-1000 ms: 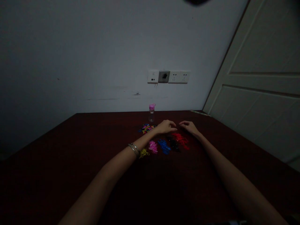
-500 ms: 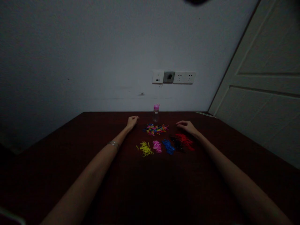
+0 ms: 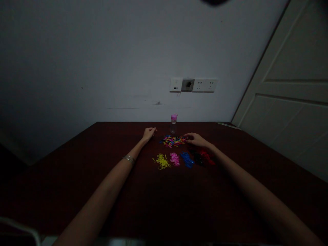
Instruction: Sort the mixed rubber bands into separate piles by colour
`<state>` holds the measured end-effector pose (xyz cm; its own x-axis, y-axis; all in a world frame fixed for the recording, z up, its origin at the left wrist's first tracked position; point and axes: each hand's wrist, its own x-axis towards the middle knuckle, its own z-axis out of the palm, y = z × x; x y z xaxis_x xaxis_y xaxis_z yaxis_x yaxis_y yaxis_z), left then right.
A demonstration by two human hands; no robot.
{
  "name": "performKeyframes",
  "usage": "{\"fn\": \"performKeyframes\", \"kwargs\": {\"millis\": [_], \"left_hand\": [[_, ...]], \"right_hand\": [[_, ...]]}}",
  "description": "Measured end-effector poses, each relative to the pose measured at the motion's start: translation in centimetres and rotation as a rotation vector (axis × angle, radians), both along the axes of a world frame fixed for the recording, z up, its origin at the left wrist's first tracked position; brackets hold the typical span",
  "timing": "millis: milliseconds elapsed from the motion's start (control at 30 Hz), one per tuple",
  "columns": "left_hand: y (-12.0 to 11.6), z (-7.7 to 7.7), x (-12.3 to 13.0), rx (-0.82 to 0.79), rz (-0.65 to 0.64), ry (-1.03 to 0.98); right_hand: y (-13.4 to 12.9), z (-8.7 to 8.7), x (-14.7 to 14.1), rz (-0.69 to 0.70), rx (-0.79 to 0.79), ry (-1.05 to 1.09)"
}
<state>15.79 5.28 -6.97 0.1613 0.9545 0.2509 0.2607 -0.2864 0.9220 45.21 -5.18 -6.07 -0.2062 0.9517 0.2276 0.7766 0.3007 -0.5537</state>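
My right hand (image 3: 196,139) is at the right edge of a mixed pile of small coloured rubber bands (image 3: 173,141). Its fingertips are pinched together at the pile; what lies between them is too small and dark to make out. To the left of the pile my left hand (image 3: 149,133) rests on the table, fingers curled in, with nothing visible in them. Nearer to me, sorted heaps lie in a row: yellow bands (image 3: 162,162), pink bands (image 3: 175,159), blue bands (image 3: 187,160), black bands (image 3: 197,158) and red bands (image 3: 208,158), the last partly shaded by my right forearm.
Behind the mixed pile stands a clear bottle (image 3: 173,127) with a pink cap. The dark red-brown table (image 3: 143,205) meets a pale wall carrying sockets (image 3: 205,85). A white panelled door (image 3: 289,102) is on the right. A pale curved edge shows at bottom left.
My right hand has moved left, from beside the mixed pile to its right edge. My left hand stays beside the pile. The whole view has shifted slightly.
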Motion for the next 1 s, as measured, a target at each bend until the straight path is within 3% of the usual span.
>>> {"fn": "performKeyframes", "kwargs": {"millis": [233,633,1000], "left_hand": [[-0.7,0.3,0.0,0.017,-0.030,0.005],[-0.6,0.4,-0.4,0.004,-0.006,0.001],[-0.2,0.3,-0.1,0.007,-0.027,0.021]], "right_hand": [[0.1,-1.0,0.0,-0.003,0.039,-0.005],[-0.5,-0.7,-1.4,0.021,0.142,-0.122],[0.1,-0.7,-0.8,0.000,0.119,-0.054]]}}
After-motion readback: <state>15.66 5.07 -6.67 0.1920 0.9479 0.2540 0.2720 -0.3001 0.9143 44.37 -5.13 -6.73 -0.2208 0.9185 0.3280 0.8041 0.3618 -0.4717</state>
